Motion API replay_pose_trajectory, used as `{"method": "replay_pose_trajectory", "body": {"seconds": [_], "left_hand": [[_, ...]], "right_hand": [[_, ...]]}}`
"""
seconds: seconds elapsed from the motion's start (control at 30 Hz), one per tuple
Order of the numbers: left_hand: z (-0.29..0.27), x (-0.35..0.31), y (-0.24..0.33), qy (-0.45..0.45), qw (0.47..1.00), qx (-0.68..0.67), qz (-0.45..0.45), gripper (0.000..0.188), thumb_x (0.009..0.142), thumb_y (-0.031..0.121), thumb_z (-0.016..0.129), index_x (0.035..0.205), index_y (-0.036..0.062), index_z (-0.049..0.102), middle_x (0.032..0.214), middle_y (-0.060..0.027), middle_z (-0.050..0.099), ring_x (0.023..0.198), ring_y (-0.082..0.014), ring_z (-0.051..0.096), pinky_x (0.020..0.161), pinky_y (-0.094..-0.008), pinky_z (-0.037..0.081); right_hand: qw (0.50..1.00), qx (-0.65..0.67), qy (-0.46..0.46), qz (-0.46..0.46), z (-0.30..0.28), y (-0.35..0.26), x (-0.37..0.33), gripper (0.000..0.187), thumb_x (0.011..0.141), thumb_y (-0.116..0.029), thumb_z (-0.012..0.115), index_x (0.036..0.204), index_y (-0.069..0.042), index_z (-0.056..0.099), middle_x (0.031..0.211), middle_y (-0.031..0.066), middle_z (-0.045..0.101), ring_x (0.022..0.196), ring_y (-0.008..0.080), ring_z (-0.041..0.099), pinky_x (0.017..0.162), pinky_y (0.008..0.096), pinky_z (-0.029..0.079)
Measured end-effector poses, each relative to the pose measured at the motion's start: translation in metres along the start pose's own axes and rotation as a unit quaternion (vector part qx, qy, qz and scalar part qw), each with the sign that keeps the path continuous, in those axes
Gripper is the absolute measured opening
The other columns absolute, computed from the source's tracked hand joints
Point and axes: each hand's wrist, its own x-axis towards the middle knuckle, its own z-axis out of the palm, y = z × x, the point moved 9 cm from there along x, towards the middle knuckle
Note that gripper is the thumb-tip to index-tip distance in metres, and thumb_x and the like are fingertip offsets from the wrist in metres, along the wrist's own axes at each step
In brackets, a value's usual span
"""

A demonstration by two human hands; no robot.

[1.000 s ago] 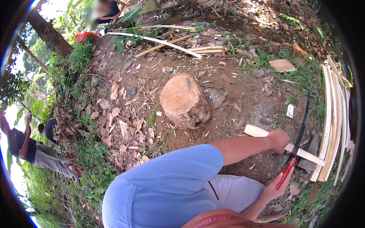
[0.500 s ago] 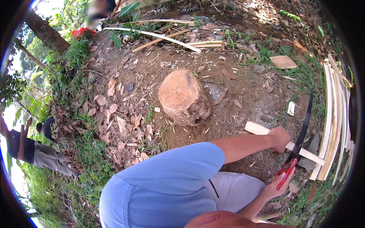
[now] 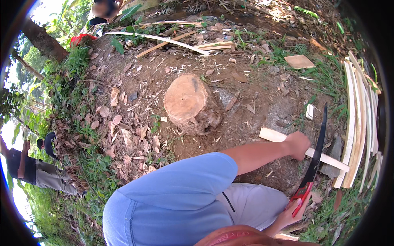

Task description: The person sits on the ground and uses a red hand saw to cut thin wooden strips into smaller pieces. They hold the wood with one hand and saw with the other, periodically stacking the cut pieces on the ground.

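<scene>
My left hand [image 3: 298, 145] is closed around a pale wooden strip [image 3: 333, 162], pressing it down low over the ground. The strip's broader end sticks out left of the fist, and its right end reaches the edge of a bundle of strips. In my right hand [image 3: 286, 216] is the red handle of a pruning saw [image 3: 315, 162]. Its dark curved blade lies across the strip just right of my left fist, pointing away from me. The teeth and any cut are too small to make out.
A sawn tree stump [image 3: 186, 98] stands left of my hands. Long pale strips [image 3: 357, 127] are bundled at the right, and more strips [image 3: 172, 41] lie at the back. A grey stone [image 3: 335, 151] sits under the strip's right end. People [image 3: 26, 164] are at the far left.
The saw has been drawn back toward me, its handle and my right hand now lower and farther left. My left hand still grips the strip. The whole view has shifted slightly.
</scene>
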Motion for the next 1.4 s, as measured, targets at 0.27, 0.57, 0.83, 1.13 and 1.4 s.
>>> {"method": "replay_pose_trajectory", "body": {"seconds": [0.27, 0.57, 0.83, 1.13, 1.4], "left_hand": [[0.004, 0.001, -0.005, 0.012, 1.0, 0.01, 0.008, 0.029, 0.072, 0.024, 0.077, 0.092, 0.004, 0.083, 0.093, -0.0189, 0.08, 0.09, -0.038, 0.079, 0.084, -0.0469, 0.064], [-0.003, 0.006, -0.003, 0.031, 0.999, 0.032, 0.007, 0.031, 0.081, 0.03, 0.072, 0.098, 0.0058, 0.083, 0.098, -0.0212, 0.079, 0.093, -0.0415, 0.078, 0.087, -0.0511, 0.064], [0.011, 0.008, 0.004, 0.142, 0.987, 0.03, 0.063, 0.036, 0.086, 0.03, 0.077, 0.109, 0.0044, 0.066, 0.09, -0.0224, 0.076, 0.085, -0.0444, 0.075, 0.079, -0.0546, 0.06], [0.005, 0.003, 0.009, 0.176, 0.976, 0.053, 0.118, 0.028, 0.087, 0.032, 0.079, 0.097, 0.0075, 0.072, 0.081, -0.0197, 0.075, 0.077, -0.0424, 0.076, 0.073, -0.0537, 0.061], [0.01, 0.008, 0.009, 0.092, 0.993, 0.06, 0.043, 0.03, 0.095, 0.033, 0.073, 0.1, 0.0035, 0.071, 0.089, -0.0238, 0.076, 0.092, -0.0429, 0.076, 0.081, -0.0553, 0.061]], "right_hand": [[0.989, -0.112, -0.062, -0.068, -0.018, -0.078, -0.035, 0.047, 0.11, -0.012, 0.059, 0.156, 0.0, 0.058, 0.142, 0.0232, 0.071, 0.116, 0.0316, 0.073, 0.099, 0.0412, 0.054], [0.99, -0.1, -0.099, -0.001, 0.008, -0.114, -0.056, 0.08, 0.1, -0.005, 0.065, 0.169, 0.004, 0.027, 0.126, 0.0314, 0.072, 0.095, 0.0355, 0.075, 0.083, 0.0401, 0.056], [0.982, -0.023, -0.187, -0.013, 0.013, -0.124, -0.06, 0.067, 0.096, -0.002, 0.071, 0.159, 0.0, 0.049, 0.1, 0.0195, 0.072, 0.086, 0.036, 0.073, 0.082, 0.0382, 0.057], [0.994, -0.02, -0.081, -0.068, -0.006, -0.15, -0.037, 0.056, 0.103, -0.006, 0.068, 0.157, -0.001, 0.054, 0.118, 0.0239, 0.075, 0.094, 0.0316, 0.077, 0.088, 0.0344, 0.057], [0.999, -0.006, 0.023, -0.024, -0.032, -0.119, -0.029, 0.043, 0.105, -0.006, 0.066, 0.147, 0.001, 0.063, 0.12, 0.0199, 0.079, 0.102, 0.0188, 0.077, 0.091, 0.0311, 0.057]]}}
